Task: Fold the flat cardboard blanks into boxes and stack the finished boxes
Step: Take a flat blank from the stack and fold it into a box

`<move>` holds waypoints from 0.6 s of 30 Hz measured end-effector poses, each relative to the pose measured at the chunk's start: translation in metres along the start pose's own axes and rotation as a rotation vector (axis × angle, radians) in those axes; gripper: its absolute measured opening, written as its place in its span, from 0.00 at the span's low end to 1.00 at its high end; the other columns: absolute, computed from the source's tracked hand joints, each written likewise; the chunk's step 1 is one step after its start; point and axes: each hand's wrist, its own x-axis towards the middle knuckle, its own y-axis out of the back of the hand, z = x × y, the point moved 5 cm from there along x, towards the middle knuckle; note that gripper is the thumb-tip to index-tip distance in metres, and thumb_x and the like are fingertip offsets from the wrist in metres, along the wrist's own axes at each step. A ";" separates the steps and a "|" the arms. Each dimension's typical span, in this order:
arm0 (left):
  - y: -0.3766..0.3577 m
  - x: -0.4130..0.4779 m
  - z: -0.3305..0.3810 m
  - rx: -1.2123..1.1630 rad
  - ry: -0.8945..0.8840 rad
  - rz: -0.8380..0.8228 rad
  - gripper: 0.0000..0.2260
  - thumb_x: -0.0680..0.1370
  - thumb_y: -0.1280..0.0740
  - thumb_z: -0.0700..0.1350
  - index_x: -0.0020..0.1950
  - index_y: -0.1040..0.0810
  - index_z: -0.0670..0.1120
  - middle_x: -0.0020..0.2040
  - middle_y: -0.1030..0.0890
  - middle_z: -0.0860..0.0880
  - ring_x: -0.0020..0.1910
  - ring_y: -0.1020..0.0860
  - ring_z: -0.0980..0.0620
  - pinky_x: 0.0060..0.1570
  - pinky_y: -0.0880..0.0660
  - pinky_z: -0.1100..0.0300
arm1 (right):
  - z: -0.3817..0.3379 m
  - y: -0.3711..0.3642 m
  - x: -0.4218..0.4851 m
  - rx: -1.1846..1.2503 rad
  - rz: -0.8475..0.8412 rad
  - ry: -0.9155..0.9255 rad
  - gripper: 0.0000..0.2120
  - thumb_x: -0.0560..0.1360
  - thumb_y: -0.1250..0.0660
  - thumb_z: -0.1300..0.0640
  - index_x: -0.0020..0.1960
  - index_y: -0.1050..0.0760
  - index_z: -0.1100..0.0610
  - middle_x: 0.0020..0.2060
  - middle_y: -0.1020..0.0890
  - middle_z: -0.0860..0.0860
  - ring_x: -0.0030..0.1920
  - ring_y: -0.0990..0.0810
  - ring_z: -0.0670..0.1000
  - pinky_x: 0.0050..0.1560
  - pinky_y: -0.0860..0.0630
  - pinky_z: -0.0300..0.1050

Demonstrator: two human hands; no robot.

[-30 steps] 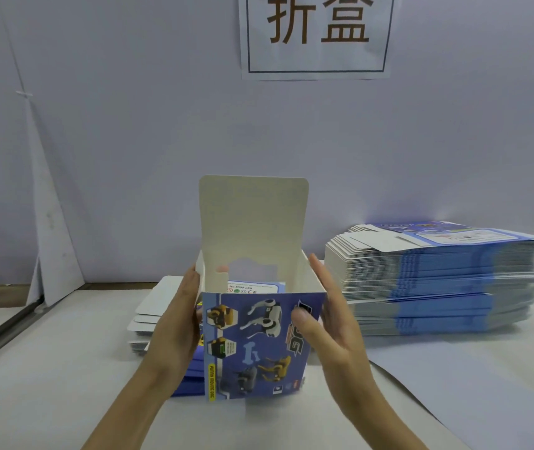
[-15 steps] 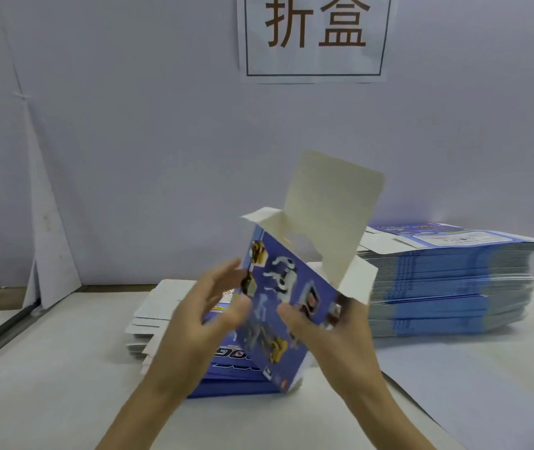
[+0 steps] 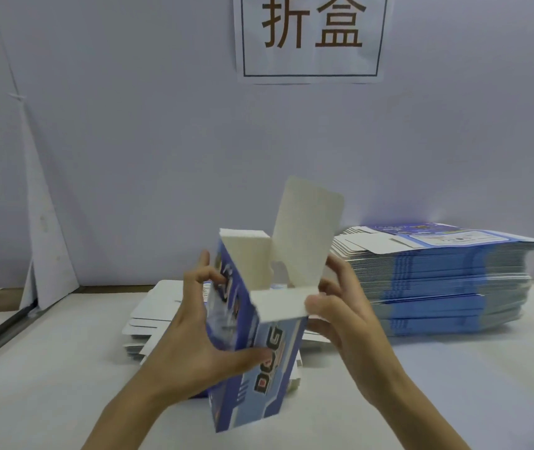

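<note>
Head camera: a half-formed box [image 3: 269,358] is held up over the near middle of the desk [image 3: 48,384], tilted with its top leaning left and one upright corner edge turned toward the viewer. The panel facing front is light blue with "DOG" printed lengthwise in dark and red letters; the panel to its left is darker blue with blurred pictures. Its top end is open. The long lid flap [image 3: 308,228] stands up, showing plain off-white card. A small side flap [image 3: 249,254] stands at the left, and another small flap [image 3: 278,306] is folded out flat at the right. The left hand [image 3: 200,323] grips the box from the left, thumb laid across the "DOG" panel and fingers curled onto the picture panel. The right hand [image 3: 346,316] holds the upper right corner, its thumb tip on the outer edge of the flat flap and its fingers curled behind the box. The box's lower end appears close to the desk, though whether it touches cannot be told. Behind the box, toward the far edge, lies a low pile of blanks [image 3: 152,316], white side up. A tall stack of blanks [image 3: 437,287] sits at the far right, blue print showing. A paper sign [image 3: 311,37] with two characters hangs on the wall beyond.
</note>
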 end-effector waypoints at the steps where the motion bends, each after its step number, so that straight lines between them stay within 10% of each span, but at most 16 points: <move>1: 0.005 0.000 -0.002 -0.018 0.010 -0.003 0.36 0.55 0.17 0.56 0.50 0.39 0.69 0.59 0.40 0.84 0.58 0.26 0.69 0.46 0.19 0.60 | 0.001 -0.002 0.000 -0.041 -0.049 -0.016 0.32 0.60 0.31 0.50 0.64 0.31 0.40 0.54 0.19 0.52 0.50 0.17 0.49 0.47 0.21 0.42; 6: 0.017 -0.002 0.001 0.058 -0.040 -0.028 0.35 0.51 0.21 0.56 0.51 0.37 0.64 0.60 0.32 0.73 0.59 0.25 0.65 0.49 0.19 0.57 | -0.008 -0.008 -0.004 -0.199 -0.158 -0.038 0.27 0.62 0.34 0.43 0.61 0.29 0.34 0.53 0.19 0.40 0.53 0.18 0.45 0.49 0.22 0.37; 10: 0.007 -0.002 0.018 0.272 -0.317 0.066 0.38 0.54 0.20 0.57 0.54 0.40 0.60 0.65 0.36 0.69 0.63 0.31 0.66 0.56 0.31 0.76 | -0.019 0.007 -0.001 -0.054 0.107 -0.027 0.11 0.70 0.30 0.45 0.50 0.18 0.46 0.45 0.14 0.49 0.46 0.15 0.51 0.42 0.23 0.37; 13: -0.003 -0.009 0.023 0.432 -0.462 0.143 0.36 0.59 0.24 0.63 0.59 0.39 0.56 0.65 0.34 0.59 0.65 0.37 0.72 0.58 0.39 0.81 | -0.010 0.016 0.000 0.183 0.246 -0.132 0.18 0.68 0.29 0.48 0.54 0.20 0.55 0.49 0.15 0.59 0.50 0.16 0.63 0.54 0.22 0.57; 18: -0.003 -0.001 0.026 0.322 -0.426 0.243 0.41 0.54 0.32 0.78 0.56 0.34 0.53 0.62 0.29 0.53 0.58 0.27 0.60 0.62 0.29 0.68 | 0.023 0.015 -0.004 0.660 0.256 -0.599 0.25 0.65 0.36 0.59 0.60 0.23 0.67 0.42 0.16 0.62 0.39 0.20 0.62 0.47 0.25 0.54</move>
